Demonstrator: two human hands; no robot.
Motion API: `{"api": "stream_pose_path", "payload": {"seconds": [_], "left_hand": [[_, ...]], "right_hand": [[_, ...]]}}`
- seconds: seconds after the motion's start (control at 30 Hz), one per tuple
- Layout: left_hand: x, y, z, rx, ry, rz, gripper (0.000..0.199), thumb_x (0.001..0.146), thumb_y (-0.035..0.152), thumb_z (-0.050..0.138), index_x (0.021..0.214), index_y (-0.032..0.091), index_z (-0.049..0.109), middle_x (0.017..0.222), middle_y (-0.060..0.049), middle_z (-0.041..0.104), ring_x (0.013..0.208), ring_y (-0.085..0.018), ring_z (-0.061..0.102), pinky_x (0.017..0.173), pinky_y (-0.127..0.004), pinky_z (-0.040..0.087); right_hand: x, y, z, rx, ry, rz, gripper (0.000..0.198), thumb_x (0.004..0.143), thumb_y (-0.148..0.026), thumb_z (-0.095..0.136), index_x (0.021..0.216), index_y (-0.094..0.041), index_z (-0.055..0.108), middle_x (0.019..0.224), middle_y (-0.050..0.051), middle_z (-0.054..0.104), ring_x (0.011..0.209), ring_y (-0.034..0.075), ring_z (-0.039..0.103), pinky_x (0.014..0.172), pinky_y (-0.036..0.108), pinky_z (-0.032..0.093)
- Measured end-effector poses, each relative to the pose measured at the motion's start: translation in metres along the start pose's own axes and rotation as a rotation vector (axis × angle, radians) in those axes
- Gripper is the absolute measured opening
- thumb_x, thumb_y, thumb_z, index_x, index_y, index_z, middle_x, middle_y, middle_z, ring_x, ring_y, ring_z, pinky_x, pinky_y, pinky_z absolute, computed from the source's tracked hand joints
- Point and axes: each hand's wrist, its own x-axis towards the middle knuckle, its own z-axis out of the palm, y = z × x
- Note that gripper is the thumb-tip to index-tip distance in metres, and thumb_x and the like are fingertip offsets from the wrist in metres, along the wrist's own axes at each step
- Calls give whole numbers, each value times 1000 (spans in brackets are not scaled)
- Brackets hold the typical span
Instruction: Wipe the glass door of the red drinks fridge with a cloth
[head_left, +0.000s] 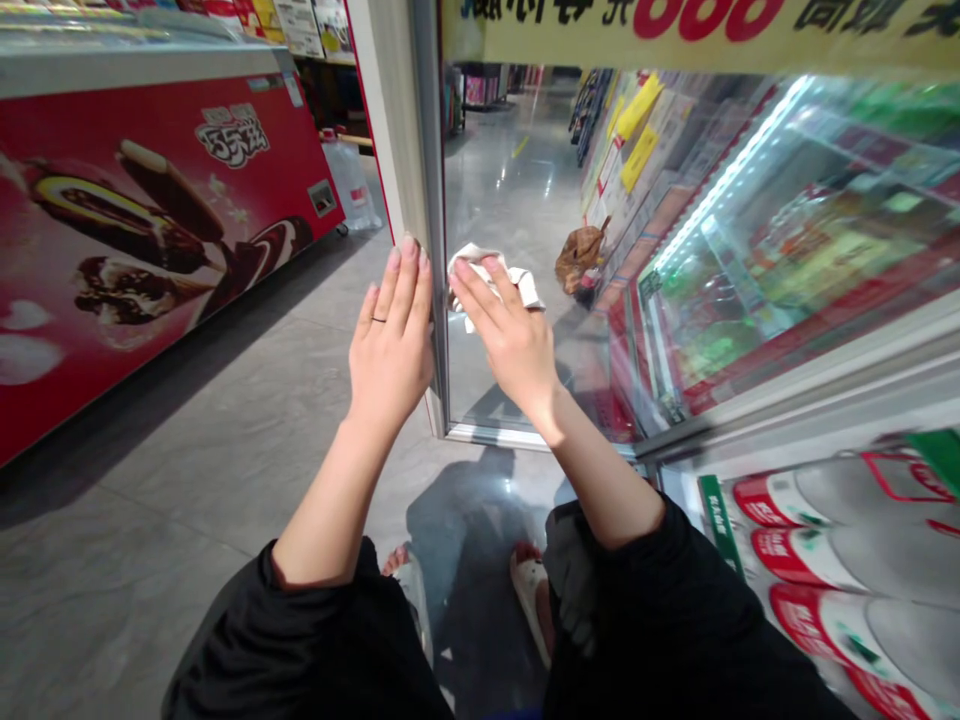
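As I look through the head camera, the right hand (517,350) sits near the middle of the frame, laid over a crumpled white cloth (529,287). That cloth lies against the glass (517,210), just right of the door frame (429,190), and pokes out above and to the right of the fingers. These are straight and slightly parted on top of it; the thumb is hidden, so I cannot tell whether it pinches the cloth.

Just left of centre I see the left hand (394,335) at the door frame, fingers straight and mostly side by side, with a thin dark band on one of them; its palm faces away from me, and I see nothing in its grip.

A red freezer (165,210) fills the upper left, with a clear bottle (351,185) beside its near end. Through the glass I make out a brown bag (579,258) right of the cloth. Above runs a yellow sign (540,35). Red-and-white packs (825,570) stand at lower right, and two sandals (531,595) show at bottom centre.
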Motion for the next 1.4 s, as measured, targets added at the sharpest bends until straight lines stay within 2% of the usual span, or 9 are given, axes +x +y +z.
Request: {"api": "stream_pose_path", "payload": {"seconds": [0.17, 0.3, 0.43, 0.67, 0.8, 0.93, 1.2, 1.3, 1.4], "left_hand": [[0, -1, -1, 5, -4, -9, 71, 111, 17, 36, 181, 15, 22, 190, -11, 23, 178, -25, 14, 146, -52, 15], [-2, 0, 1, -11, 2, -30, 73, 110, 15, 35, 182, 22, 22, 190, -4, 26, 178, -21, 13, 147, -48, 13], [-7, 4, 6, -118, 10, -100, 71, 115, 25, 31, 184, 32, 16, 188, 0, 30, 177, -24, 17, 147, -49, 14], [-10, 5, 11, -82, 24, -89, 67, 117, 26, 24, 184, 30, 16, 186, -2, 36, 176, -19, 22, 147, -44, 15], [-9, 4, 10, -95, 7, -104, 68, 116, 24, 25, 183, 31, 19, 188, -1, 31, 176, -21, 21, 147, -45, 15], [-8, 5, 12, -90, 15, -111, 67, 117, 25, 24, 183, 30, 19, 188, -1, 31, 176, -20, 21, 147, -44, 17], [-9, 1, 13, -106, 31, -108, 66, 118, 26, 19, 183, 33, 21, 186, 0, 35, 175, -19, 23, 147, -41, 14], [-11, 0, 15, -96, 47, -89, 66, 117, 23, 19, 183, 32, 22, 186, 0, 36, 175, -18, 24, 147, -41, 14], [-11, 4, 19, -102, 57, -98, 68, 117, 25, 29, 184, 30, 17, 187, -3, 33, 176, -21, 20, 147, -46, 16]], "right_hand": [[-12, 3, 1, -40, -66, -88, 73, 111, -2, 37, 178, -31, 38, 176, 1, 53, 166, 26, 49, 94, 38, 72], [-23, 15, 0, -48, -42, -44, 80, 111, -2, 36, 182, -36, 23, 174, -1, 56, 165, 26, 50, 99, 35, 72], [-14, 5, 2, 25, -53, 45, 90, 109, -1, 34, 182, -40, -2, 181, -2, 45, 170, 31, 40, 105, 40, 72], [-15, 6, 1, 16, -175, -94, 75, 112, -2, 33, 179, -34, 32, 176, 0, 51, 166, 26, 48, 97, 37, 73], [-27, 26, -3, 17, -130, -26, 84, 110, 1, 29, 181, -40, 13, 176, 0, 52, 165, 28, 48, 104, 38, 72], [-17, 19, -4, 43, -32, 51, 88, 110, 1, 27, 181, -42, -2, 181, -3, 44, 170, 30, 38, 113, 43, 69], [-19, 14, -3, 6, -158, -129, 71, 112, -1, 38, 175, -33, 42, 173, 1, 54, 163, 24, 52, 95, 35, 73], [-26, 24, -6, -7, -110, -78, 74, 113, -2, 38, 178, -37, 33, 172, 0, 57, 163, 24, 53, 102, 36, 72], [-19, 19, -9, -8, -84, 10, 84, 112, -1, 34, 181, -42, 8, 177, -3, 51, 168, 26, 45, 111, 38, 69]]}}
